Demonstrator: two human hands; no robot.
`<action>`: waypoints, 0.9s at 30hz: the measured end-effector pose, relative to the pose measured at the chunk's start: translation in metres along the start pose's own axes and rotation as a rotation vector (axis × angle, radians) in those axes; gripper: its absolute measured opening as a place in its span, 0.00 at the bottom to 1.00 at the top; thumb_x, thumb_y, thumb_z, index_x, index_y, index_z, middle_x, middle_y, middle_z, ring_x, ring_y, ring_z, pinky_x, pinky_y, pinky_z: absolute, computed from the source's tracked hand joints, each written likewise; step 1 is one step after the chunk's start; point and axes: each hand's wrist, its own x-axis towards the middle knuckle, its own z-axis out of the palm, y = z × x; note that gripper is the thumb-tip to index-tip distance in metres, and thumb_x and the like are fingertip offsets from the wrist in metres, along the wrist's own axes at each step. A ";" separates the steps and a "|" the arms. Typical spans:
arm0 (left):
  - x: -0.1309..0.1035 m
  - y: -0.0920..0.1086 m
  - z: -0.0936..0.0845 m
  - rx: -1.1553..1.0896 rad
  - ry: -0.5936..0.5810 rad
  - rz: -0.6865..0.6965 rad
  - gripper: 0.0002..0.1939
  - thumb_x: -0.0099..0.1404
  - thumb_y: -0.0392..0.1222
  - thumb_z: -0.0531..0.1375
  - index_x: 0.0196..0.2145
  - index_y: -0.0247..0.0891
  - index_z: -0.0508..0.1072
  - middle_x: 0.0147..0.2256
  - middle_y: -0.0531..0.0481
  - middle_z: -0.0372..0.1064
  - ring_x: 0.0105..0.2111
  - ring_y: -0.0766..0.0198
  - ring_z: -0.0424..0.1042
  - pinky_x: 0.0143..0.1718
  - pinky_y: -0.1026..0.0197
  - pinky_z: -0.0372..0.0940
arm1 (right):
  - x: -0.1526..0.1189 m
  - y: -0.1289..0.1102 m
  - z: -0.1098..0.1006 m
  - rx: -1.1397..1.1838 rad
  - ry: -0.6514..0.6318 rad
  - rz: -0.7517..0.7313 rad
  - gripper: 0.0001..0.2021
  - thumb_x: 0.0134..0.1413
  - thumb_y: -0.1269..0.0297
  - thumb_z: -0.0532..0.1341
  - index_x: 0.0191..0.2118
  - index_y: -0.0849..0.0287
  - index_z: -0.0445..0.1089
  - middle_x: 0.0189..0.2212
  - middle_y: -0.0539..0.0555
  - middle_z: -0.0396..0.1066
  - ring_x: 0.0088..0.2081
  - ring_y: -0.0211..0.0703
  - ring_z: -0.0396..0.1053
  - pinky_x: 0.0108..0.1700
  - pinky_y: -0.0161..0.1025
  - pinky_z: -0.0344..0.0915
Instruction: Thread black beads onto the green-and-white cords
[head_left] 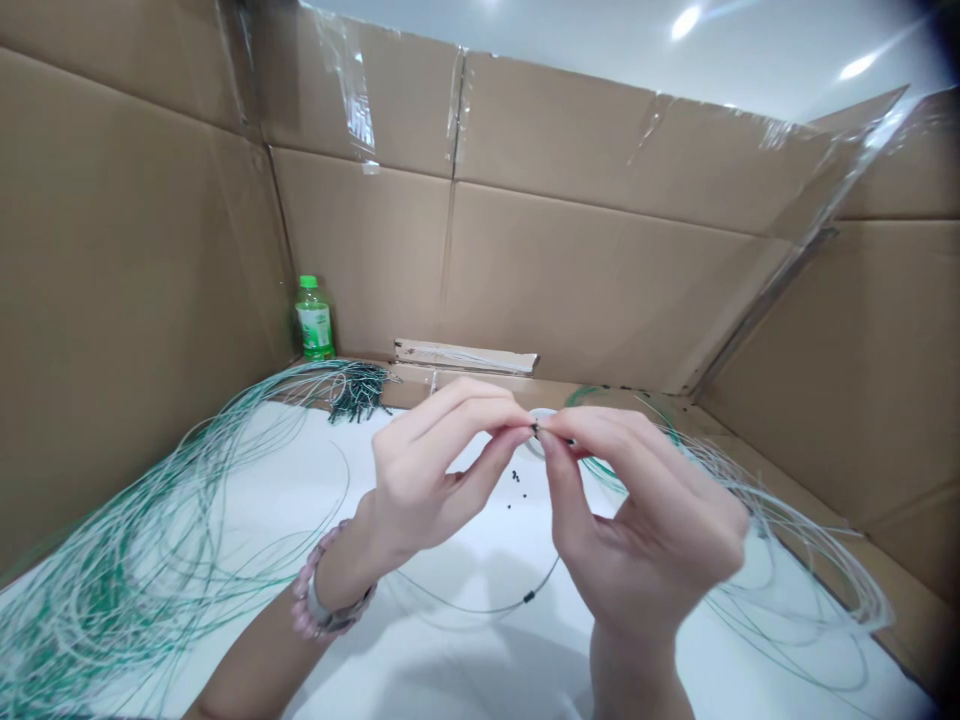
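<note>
My left hand [442, 460] and my right hand [637, 500] meet at the middle, fingertips pinched on a tiny dark piece [535, 428] between them. Most of that piece is hidden by the fingers. A bit of black shows between my right thumb and forefinger. Below the hands a thin wire [465, 607] curves over the white surface, with a small black sleeve [529, 597] on it. Several tiny black bits [515, 477] lie on the white surface just beyond, near a round white item [537, 450] partly hidden behind the fingers.
Green and white wires [135, 550] are heaped at the left, their dark ends [360, 392] bunched at the back. More looped wires [810, 540] lie at the right. A green-capped bottle [314, 322] stands in the back left corner. Cardboard walls [600, 280] surround the white surface [450, 660].
</note>
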 end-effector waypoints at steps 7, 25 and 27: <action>0.003 -0.002 0.000 -0.023 0.027 -0.029 0.07 0.58 0.25 0.63 0.33 0.33 0.73 0.29 0.50 0.73 0.30 0.72 0.71 0.31 0.70 0.68 | 0.001 0.004 -0.004 0.191 -0.045 0.188 0.11 0.48 0.78 0.66 0.36 0.54 0.73 0.28 0.45 0.75 0.28 0.34 0.69 0.29 0.34 0.71; 0.007 0.000 -0.004 0.004 -0.052 -0.109 0.07 0.57 0.26 0.62 0.32 0.35 0.72 0.28 0.53 0.71 0.27 0.73 0.69 0.29 0.71 0.68 | 0.002 0.011 0.007 0.230 -0.129 0.130 0.10 0.50 0.81 0.59 0.33 0.59 0.66 0.27 0.45 0.66 0.29 0.31 0.63 0.28 0.30 0.65; 0.008 -0.001 -0.005 0.008 -0.059 -0.090 0.06 0.58 0.27 0.62 0.31 0.35 0.71 0.27 0.53 0.71 0.27 0.73 0.69 0.28 0.71 0.67 | 0.002 0.011 0.007 0.245 -0.118 0.140 0.10 0.50 0.81 0.59 0.33 0.58 0.65 0.27 0.46 0.66 0.29 0.31 0.63 0.27 0.30 0.66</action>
